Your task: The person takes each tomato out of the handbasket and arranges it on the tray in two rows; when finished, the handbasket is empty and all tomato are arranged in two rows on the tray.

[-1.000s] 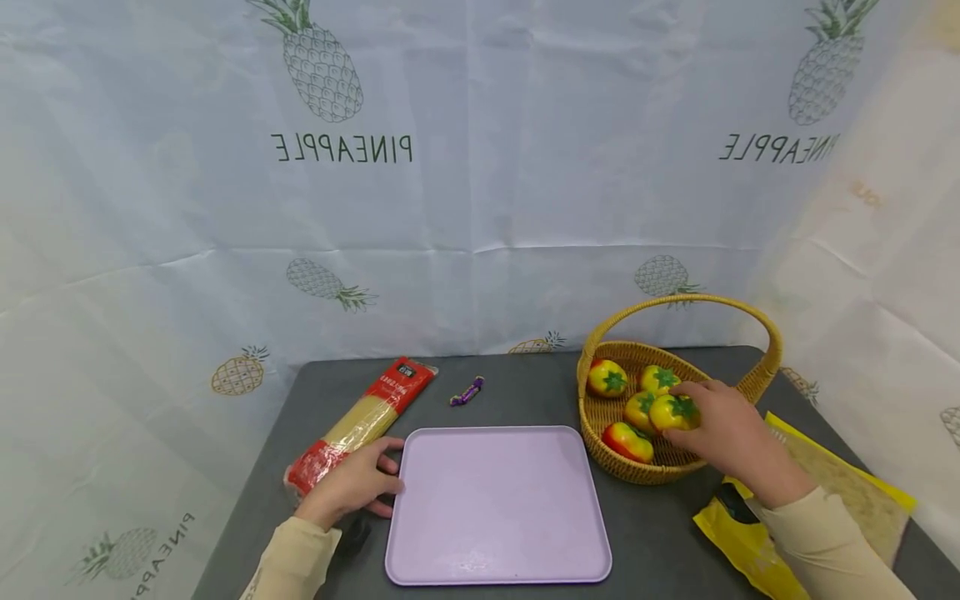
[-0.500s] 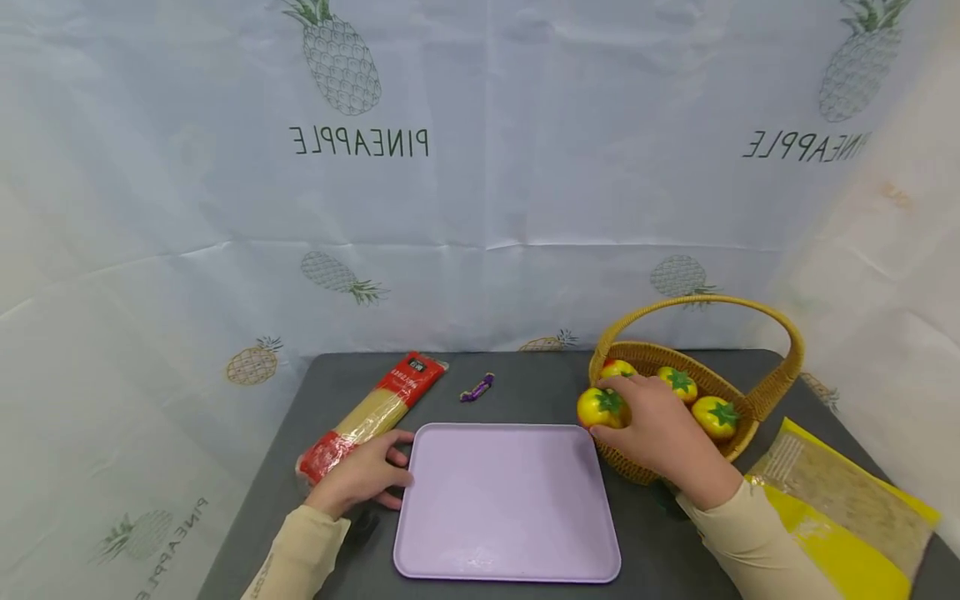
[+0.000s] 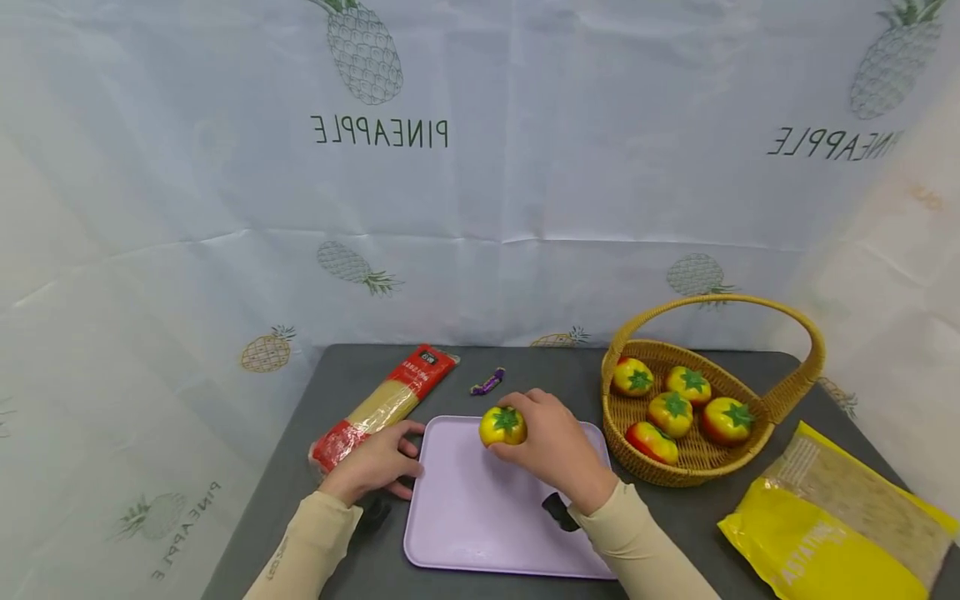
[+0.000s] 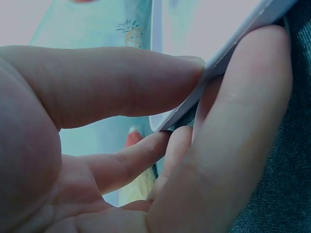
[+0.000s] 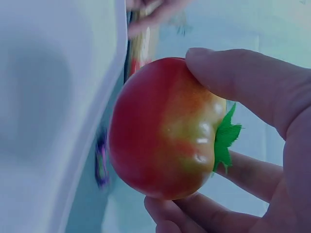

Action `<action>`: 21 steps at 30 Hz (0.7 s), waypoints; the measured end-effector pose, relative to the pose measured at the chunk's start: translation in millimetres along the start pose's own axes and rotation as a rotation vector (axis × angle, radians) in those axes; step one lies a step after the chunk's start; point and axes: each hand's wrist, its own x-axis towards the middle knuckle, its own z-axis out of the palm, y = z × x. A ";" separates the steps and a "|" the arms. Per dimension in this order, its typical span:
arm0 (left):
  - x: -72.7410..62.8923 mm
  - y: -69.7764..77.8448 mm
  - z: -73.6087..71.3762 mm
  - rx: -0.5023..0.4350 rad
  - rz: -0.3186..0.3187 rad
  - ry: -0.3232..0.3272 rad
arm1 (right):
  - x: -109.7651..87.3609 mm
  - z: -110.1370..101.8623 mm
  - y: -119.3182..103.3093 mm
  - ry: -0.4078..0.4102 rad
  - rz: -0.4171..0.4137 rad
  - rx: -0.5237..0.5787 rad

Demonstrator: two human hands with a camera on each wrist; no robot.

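My right hand (image 3: 553, 446) pinches a toy tomato (image 3: 498, 427) over the far part of the lilac tray (image 3: 472, 517). In the right wrist view the tomato (image 5: 160, 133) shows a red underside, yellowish shoulders and a green leaf top, with the thumb on one side and fingers on the other. My left hand (image 3: 378, 462) holds the tray's left edge. The left wrist view shows the tray's rim (image 4: 221, 56) between thumb and finger. Several similar tomatoes (image 3: 670, 414) lie in a wicker basket (image 3: 690, 478) to the right.
A red-ended pack of noodles (image 3: 390, 402) lies left of the tray, partly behind my left hand. A small purple-wrapped candy (image 3: 488, 382) sits beyond the tray. At the right is a yellow bag (image 3: 840, 525). The basket's tall handle (image 3: 720, 300) arches above its rim.
My right hand has lifted a tomato out of the basket and carried it left over the tray. The left hand stays at the tray's edge. The head view has shifted slightly.
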 end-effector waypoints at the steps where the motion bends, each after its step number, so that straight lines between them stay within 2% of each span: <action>1: 0.1 0.4 0.5 0.002 -0.002 0.000 | 1.9 6.1 -3.5 -0.007 -0.008 0.016; 10: -0.8 2.4 0.1 0.029 -0.035 0.014 | 10.0 48.4 -19.1 -0.039 -0.050 0.064; 16: -0.9 3.7 -0.4 0.022 -0.036 0.007 | 8.7 64.6 -25.7 -0.016 -0.065 0.062; 21: -0.2 2.1 0.6 0.013 -0.010 -0.001 | 7.5 72.9 -30.4 0.001 -0.085 0.046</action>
